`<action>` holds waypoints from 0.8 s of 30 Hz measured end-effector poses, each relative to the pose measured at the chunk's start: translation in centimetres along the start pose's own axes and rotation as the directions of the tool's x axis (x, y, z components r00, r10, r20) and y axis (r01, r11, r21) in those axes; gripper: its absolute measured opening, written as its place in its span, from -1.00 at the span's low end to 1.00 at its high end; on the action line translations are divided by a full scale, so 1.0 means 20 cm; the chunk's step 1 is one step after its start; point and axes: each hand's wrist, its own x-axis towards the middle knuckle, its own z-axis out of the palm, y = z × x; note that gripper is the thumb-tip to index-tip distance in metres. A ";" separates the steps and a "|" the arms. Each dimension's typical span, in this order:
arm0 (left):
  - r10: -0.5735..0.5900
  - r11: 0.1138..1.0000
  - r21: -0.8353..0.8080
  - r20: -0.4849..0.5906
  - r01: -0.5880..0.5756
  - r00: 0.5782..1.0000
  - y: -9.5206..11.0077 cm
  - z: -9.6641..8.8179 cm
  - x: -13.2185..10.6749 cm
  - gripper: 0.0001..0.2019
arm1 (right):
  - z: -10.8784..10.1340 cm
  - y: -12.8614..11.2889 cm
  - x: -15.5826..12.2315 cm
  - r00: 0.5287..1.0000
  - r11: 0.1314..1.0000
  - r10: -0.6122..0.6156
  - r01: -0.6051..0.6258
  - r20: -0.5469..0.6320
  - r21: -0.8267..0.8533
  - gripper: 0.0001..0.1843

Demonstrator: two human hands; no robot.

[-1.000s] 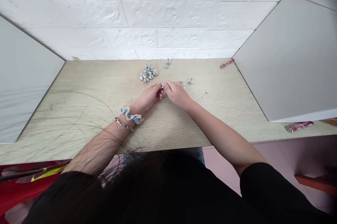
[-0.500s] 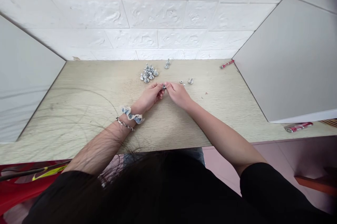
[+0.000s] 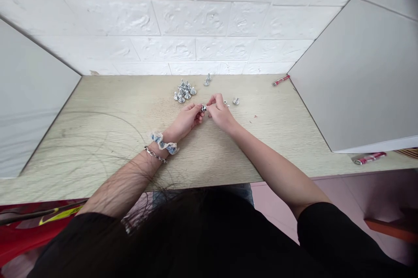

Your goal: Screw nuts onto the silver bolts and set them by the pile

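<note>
Between the thumb and fingers of my left hand (image 3: 187, 120) is a small shiny metal bolt (image 3: 203, 108), largely covered by the fingertips. My right hand (image 3: 221, 113) meets it from the right, thumb and forefinger pinched at the bolt's right side with the knuckles raised. Beyond my left hand lies a pile of several silver bolts (image 3: 184, 91) with broad round heads, many with their shanks upward. A small nut (image 3: 225, 102) sits just past my right hand, and a single bolt (image 3: 236, 101) stands on its head to the right of it.
Two more bolts (image 3: 207, 80) stand near the white brick wall (image 3: 212, 47). Grey panels border the wooden tabletop (image 3: 114, 147) on the left and right. One red battery (image 3: 281, 80) lies by the right panel; another red battery (image 3: 369, 158) is near the front edge.
The fingers of my right hand have lifted and bent more, exposing more of the bolt. My left hand stays in place, still gripping it.
</note>
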 end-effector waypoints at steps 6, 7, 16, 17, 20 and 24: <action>0.006 1.000 0.017 -0.009 -0.006 1.000 0.01 0.01 -0.01 -0.75 | -0.02 -0.02 -0.01 0.988 0.991 -0.054 0.072 0.147 -0.116 -0.47; 0.005 1.000 0.018 -0.006 -0.004 1.000 0.01 0.01 -0.01 -0.75 | -0.02 -0.02 -0.01 0.984 0.989 -0.068 0.089 0.165 -0.120 -0.45; -0.010 1.000 -0.002 0.001 0.010 1.000 0.02 0.01 -0.01 -0.74 | -0.01 0.01 0.00 0.987 0.996 -0.042 0.054 0.154 -0.075 -0.92; -0.014 1.000 -0.001 -0.001 0.014 1.000 0.02 0.01 -0.01 -0.75 | -0.01 0.01 0.00 0.990 0.998 -0.028 0.036 0.140 -0.050 -0.87; -0.009 1.000 0.011 -0.002 0.009 1.000 0.02 0.01 -0.01 -0.74 | -0.01 0.01 0.00 0.993 1.000 -0.002 0.004 0.116 -0.019 -0.94; 0.020 0.998 0.059 0.004 -0.020 1.000 0.01 0.01 0.00 -0.69 | -0.02 -0.02 -0.01 0.986 0.995 -0.043 0.058 0.160 -0.085 -0.59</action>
